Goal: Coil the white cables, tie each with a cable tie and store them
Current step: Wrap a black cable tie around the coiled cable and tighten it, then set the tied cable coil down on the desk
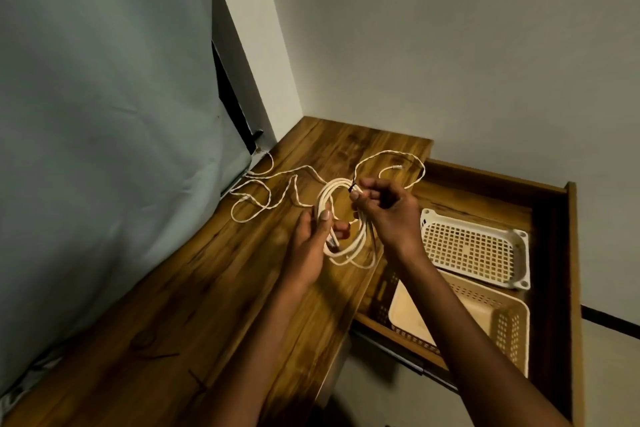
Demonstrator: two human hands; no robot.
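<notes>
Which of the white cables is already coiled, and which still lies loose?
The coiled cable is the smooth one held between the left hand and right hand. The braided cable sprawls loose on the wooden top.

Dim rm: wooden desk (194,288) in corner, pale wall (450,45), open drawer (550,218).

We hold a coiled white cable (341,218) above the brown wooden tabletop (214,288). Our left hand (310,246) grips the coil's left side, while our right hand (384,210) pinches a small black cable tie (352,187) at its top. Loose thin white cables (277,191) sprawl farther off. To the right, an open wooden drawer (554,253) holds a cream perforated plastic lid (474,250) and a cream plastic basket (485,322).
</notes>
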